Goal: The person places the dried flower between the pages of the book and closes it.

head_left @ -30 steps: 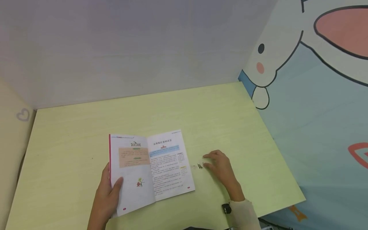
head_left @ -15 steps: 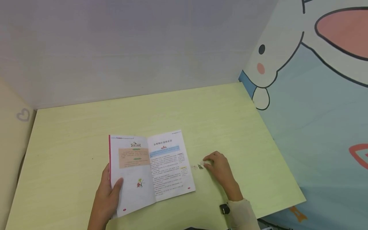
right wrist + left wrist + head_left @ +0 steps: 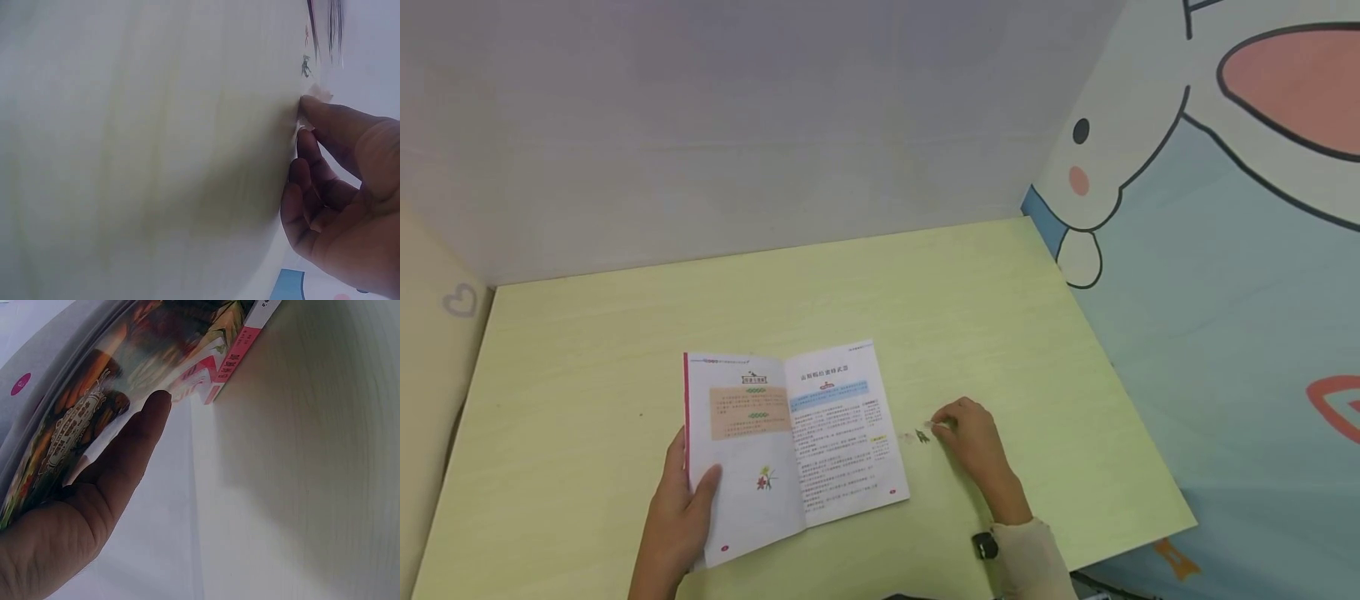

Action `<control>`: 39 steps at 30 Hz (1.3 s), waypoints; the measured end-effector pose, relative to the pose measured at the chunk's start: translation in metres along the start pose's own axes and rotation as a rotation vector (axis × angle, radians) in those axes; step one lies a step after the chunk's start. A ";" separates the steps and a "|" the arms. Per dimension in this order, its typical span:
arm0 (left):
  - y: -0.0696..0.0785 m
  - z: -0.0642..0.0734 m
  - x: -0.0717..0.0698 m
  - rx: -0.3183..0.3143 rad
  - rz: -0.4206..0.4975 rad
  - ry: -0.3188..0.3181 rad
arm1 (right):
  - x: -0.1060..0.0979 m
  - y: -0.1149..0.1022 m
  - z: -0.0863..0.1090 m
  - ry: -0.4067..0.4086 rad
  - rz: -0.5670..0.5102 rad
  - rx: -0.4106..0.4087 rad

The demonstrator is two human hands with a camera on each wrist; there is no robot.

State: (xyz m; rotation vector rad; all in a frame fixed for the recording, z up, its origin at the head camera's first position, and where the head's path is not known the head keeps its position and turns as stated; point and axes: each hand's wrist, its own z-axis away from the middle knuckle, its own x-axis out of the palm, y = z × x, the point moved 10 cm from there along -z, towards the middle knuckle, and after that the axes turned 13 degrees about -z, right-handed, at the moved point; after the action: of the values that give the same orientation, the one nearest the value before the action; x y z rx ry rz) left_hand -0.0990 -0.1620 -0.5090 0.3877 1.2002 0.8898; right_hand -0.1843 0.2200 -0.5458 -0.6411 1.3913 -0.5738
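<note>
An open book (image 3: 842,442) with printed pages leans a little at its left side. My left hand (image 3: 673,508) grips that left side, thumb on the page. In the left wrist view the fingers of the left hand (image 3: 106,481) lie behind the colourful cover (image 3: 134,369). Right of the book is a small, thin, see-through piece with green leaf (image 3: 922,436) and pale petal patterns. My right hand (image 3: 977,442) pinches its near right end between thumb and forefinger, low at the tabletop. The right wrist view shows a pale pinkish bit (image 3: 320,94) beside the thumb.
The pale yellow-green table (image 3: 775,292) meets a grey wall (image 3: 737,125) at the back. A cartoon-printed wall (image 3: 1225,333) borders its right side. A black wrist device (image 3: 985,546) shows by the right sleeve (image 3: 1033,558).
My right thumb and forefinger have drawn closer together at the end of the see-through piece. The left hand and the book have stayed in place.
</note>
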 end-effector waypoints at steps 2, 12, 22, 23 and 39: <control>0.000 0.000 0.000 0.006 0.004 0.003 | -0.001 0.001 0.000 0.002 -0.009 0.013; 0.002 0.000 -0.001 0.027 -0.010 0.018 | -0.007 0.002 0.000 0.053 -0.052 0.042; 0.004 0.000 -0.002 0.026 -0.038 0.022 | -0.003 -0.009 -0.004 0.066 -0.248 0.103; 0.004 0.000 -0.002 0.027 -0.041 0.023 | -0.001 -0.011 -0.005 0.059 -0.279 0.111; 0.004 0.000 -0.002 0.027 -0.056 0.027 | 0.038 -0.050 -0.010 -0.079 -0.614 0.142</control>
State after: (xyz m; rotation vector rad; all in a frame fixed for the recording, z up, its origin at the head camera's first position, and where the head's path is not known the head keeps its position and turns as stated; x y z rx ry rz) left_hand -0.1008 -0.1612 -0.5053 0.3636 1.2432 0.8334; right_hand -0.1906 0.1568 -0.5373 -0.9706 1.0568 -1.1098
